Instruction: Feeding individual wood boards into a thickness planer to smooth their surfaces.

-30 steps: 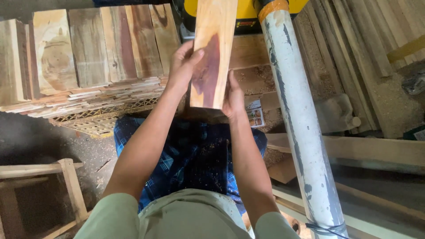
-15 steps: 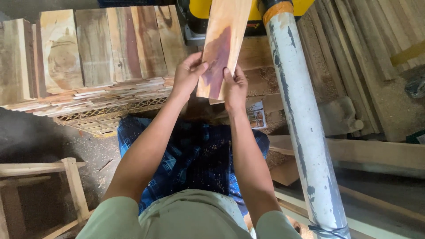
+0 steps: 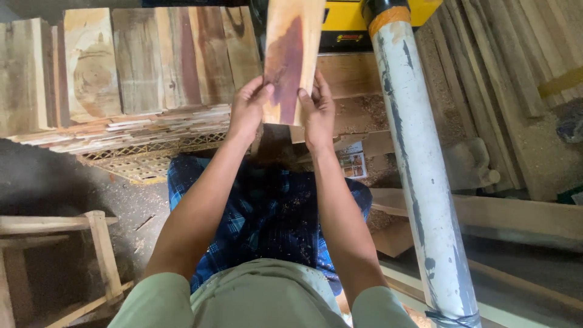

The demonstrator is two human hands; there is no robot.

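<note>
I hold a short wooden board [image 3: 291,54] with a dark reddish streak down its face, its far end reaching the yellow and black machine [image 3: 352,27] ahead. My left hand [image 3: 246,109] grips the board's near left edge, thumb on top. On the near right edge sits my right hand [image 3: 317,109], its fingers wrapped around the side. Both forearms stretch forward over my blue checked cloth [image 3: 267,218].
Several rough boards [image 3: 139,61] lie side by side on a stack to the left, above a yellowish grid crate [image 3: 139,161]. A white pipe [image 3: 419,170] runs down the right. Planks and sawdust [image 3: 504,91] lie far right; a wooden stool frame [image 3: 67,243] stands lower left.
The board has slid forward, away from me, toward the machine. Both hands followed it forward, staying on its near end.
</note>
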